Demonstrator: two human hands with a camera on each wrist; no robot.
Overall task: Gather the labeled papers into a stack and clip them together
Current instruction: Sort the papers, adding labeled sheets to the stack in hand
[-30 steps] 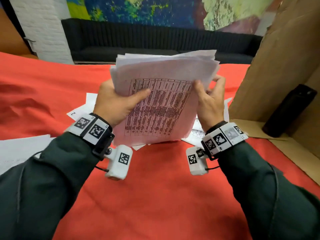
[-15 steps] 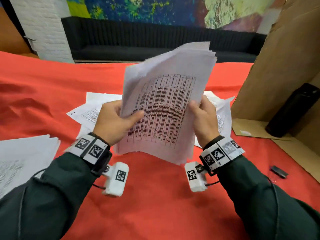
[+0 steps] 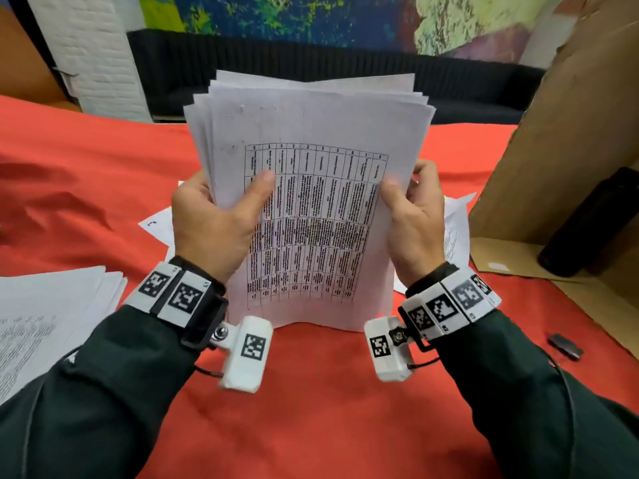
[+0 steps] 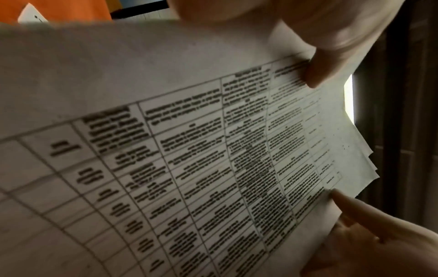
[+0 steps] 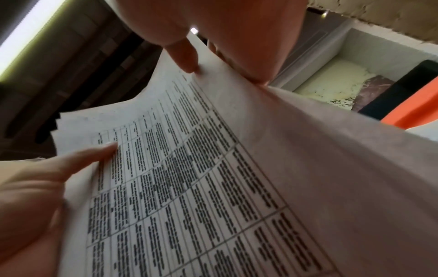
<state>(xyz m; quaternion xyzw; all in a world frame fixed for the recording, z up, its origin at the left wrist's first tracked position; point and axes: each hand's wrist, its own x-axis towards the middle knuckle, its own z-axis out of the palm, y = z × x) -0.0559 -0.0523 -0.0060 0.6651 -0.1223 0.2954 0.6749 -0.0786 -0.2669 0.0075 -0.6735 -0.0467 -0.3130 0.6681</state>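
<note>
A stack of white papers (image 3: 311,188) with a printed table on the front sheet stands upright on its lower edge on the red tablecloth (image 3: 311,409). My left hand (image 3: 214,223) grips its left side, thumb on the front sheet. My right hand (image 3: 411,219) grips its right side the same way. The sheets' top edges are fanned and uneven. In the left wrist view the papers (image 4: 189,150) fill the frame under my thumb. The right wrist view shows the papers (image 5: 213,178) pinched between thumb and fingers. A small black binder clip (image 3: 565,345) lies on the cloth at the right.
More papers (image 3: 52,323) lie in a pile at the left edge. Loose sheets (image 3: 454,229) lie flat behind the held stack. An open cardboard box (image 3: 570,133) stands at the right with a black bottle (image 3: 591,223) leaning inside. A dark sofa (image 3: 311,67) runs behind the table.
The stack has turned from tilted to upright and squared, and its bottom edge has come down onto the cloth. Both hands keep their grip on its sides.
</note>
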